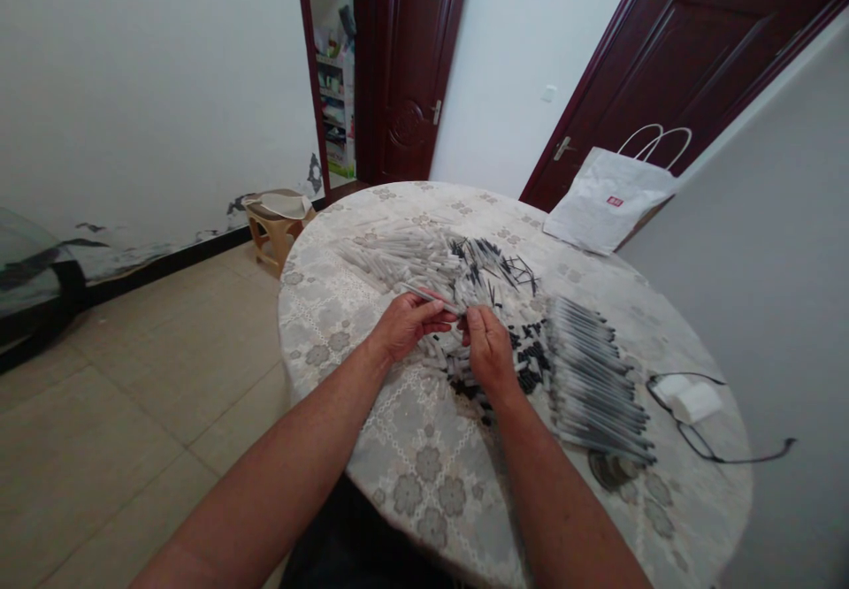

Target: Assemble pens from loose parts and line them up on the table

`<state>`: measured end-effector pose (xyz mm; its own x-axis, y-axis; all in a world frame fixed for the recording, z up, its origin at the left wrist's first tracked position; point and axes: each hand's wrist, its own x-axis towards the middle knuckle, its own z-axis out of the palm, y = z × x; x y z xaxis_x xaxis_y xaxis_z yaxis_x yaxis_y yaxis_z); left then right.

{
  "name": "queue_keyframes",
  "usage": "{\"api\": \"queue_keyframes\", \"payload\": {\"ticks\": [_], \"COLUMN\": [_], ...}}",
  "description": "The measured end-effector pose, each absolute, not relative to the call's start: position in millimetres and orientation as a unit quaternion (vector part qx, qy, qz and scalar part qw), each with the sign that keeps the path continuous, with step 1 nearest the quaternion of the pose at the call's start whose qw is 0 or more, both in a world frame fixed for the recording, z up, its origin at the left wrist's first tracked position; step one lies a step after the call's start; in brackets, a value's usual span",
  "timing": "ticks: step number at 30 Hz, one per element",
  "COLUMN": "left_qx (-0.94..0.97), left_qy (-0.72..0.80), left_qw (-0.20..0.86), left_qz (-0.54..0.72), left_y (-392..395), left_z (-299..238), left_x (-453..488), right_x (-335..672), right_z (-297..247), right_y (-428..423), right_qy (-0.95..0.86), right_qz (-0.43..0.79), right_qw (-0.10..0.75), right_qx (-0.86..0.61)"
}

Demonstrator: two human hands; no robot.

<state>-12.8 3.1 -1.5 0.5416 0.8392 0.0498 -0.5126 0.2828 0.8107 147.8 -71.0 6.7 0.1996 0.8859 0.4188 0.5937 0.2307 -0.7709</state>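
- Right in the thick of it, reaching in over the near side of the round table (411,456) with both forearms.
- Grasping a slim pale tube (416,290) in the left grip (406,325), thumb on top, tube slanting down to the right, low over the middle of the table.
- Meeting the near end of that tube with the right grip (489,346), thumb and fingers drawn together; cannot tell whether clasping the tube itself or some small part in the fingertips.
- Look just beyond, to a loose heap of pale tubes (391,253), then on to thin black sticks (491,259) at its right end.
- Close beside the right grip, plenty of short black pieces (531,363).
- Over to the right, a tidy row of slim grey sticks (593,381) laid side by side, with a round dark object (614,471) at its near end, too blurred to name.
- Farther right, open eyeglasses (756,462) around a white bundle (698,401).
- Up at the far right edge, a white paper bag (603,200), handles up.
- Off left, down on the floor (165,394), a tan stool (269,240).
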Motion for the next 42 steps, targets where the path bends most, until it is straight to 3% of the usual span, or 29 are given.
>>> {"api": "queue_keyframes", "payload": {"ticks": [42], "left_qx": [0.455], "left_qy": [0.245], "left_qw": [0.722], "left_qz": [0.460], "left_y": [2.8], "left_z": [1.7], "left_x": [-12.7], "right_x": [141.6], "right_z": [18.3], "right_y": [-77.0], "right_qy": [-0.629], "right_qz": [0.130], "right_qw": [0.475], "right_qx": [-0.601]}}
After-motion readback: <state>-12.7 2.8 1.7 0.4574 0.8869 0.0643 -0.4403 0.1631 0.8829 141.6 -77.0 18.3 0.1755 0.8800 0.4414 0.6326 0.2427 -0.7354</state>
